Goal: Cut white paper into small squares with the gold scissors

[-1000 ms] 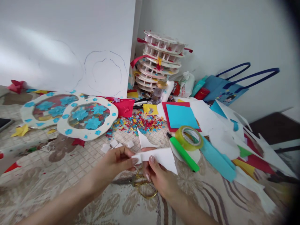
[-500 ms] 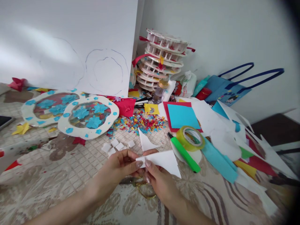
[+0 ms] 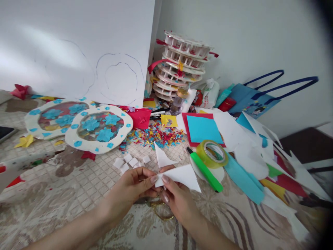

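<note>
Both hands meet low in the middle of the head view, around a pointed piece of white craft foam or card (image 3: 184, 175). My right hand (image 3: 179, 201) pinches it near its narrow left end, thumb on top. My left hand (image 3: 140, 182) is closed with thumb and fingertips at that same end; its fingertips are partly hidden. Beneath the hands lies a gold loop handle (image 3: 163, 212), with the rest of that tool covered. Several small white squares (image 3: 133, 162) rest just beyond my left hand. A curved white offcut (image 3: 162, 157) lies behind the held piece.
To the right are a green utility knife (image 3: 206, 172), clear tape roll (image 3: 211, 152) and blue paper (image 3: 204, 129). Paper confetti (image 3: 158, 135) lies behind. Two decorated white rings (image 3: 121, 139) sit left, a tiered white model (image 3: 182, 66) and blue bag (image 3: 256, 100) at the back.
The held white piece and my fingers have shifted very slightly, the piece tilting a little upward. The whole view has moved slightly; my grip looks the same.
</note>
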The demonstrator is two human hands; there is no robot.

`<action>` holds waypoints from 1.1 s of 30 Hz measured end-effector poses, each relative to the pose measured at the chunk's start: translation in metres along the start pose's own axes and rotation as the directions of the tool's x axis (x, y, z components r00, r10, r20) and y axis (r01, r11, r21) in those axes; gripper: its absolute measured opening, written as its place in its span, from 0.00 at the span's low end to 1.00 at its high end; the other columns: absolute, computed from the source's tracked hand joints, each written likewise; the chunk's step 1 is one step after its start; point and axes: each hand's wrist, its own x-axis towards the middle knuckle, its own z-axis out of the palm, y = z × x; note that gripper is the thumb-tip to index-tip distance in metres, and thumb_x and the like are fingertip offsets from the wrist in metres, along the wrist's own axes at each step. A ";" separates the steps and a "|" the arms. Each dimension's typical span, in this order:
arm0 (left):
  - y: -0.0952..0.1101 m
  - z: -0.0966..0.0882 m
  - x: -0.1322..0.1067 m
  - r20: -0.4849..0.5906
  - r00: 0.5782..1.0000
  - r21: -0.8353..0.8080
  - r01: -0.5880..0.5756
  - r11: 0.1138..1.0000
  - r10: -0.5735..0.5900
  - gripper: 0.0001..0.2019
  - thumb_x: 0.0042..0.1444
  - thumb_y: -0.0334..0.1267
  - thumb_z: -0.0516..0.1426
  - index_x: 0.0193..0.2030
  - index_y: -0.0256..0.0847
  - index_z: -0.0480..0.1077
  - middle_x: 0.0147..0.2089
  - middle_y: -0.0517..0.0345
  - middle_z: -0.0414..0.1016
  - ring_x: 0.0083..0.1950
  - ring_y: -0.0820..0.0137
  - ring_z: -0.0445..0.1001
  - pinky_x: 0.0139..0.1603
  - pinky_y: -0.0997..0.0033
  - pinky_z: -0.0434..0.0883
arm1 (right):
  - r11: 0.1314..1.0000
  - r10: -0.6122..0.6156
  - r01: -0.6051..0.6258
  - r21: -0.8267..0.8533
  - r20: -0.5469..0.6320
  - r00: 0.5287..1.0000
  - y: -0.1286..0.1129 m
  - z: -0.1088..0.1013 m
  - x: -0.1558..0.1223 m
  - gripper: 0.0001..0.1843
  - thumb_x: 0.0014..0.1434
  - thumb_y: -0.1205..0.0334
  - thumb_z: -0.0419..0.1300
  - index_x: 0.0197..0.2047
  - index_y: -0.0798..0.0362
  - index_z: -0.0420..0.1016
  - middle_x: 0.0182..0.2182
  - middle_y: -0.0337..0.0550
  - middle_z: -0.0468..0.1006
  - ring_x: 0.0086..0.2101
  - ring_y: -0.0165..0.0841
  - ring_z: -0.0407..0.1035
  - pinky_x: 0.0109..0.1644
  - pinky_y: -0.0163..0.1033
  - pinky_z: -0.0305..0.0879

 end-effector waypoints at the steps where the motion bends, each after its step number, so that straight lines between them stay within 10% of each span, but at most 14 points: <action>1: -0.001 0.000 0.000 -0.004 1.000 0.002 -0.004 1.000 0.004 0.11 0.49 0.42 0.64 0.31 0.36 0.73 0.30 0.58 0.77 0.32 0.73 0.74 0.37 0.74 0.71 | 1.000 -0.003 0.003 0.010 0.001 1.000 0.000 0.000 0.000 0.10 0.53 0.55 0.63 0.36 0.49 0.70 0.20 0.33 0.69 0.17 0.25 0.53 0.19 0.31 0.47; 33: -0.004 0.003 0.002 -0.066 0.998 -0.107 -0.025 0.994 0.018 0.11 0.53 0.43 0.62 0.30 0.35 0.71 0.29 0.54 0.78 0.32 0.70 0.77 0.38 0.72 0.74 | 0.997 -0.074 0.075 0.032 -0.028 0.997 0.006 -0.002 0.003 0.08 0.55 0.59 0.63 0.37 0.53 0.71 0.20 0.32 0.68 0.17 0.21 0.54 0.18 0.27 0.49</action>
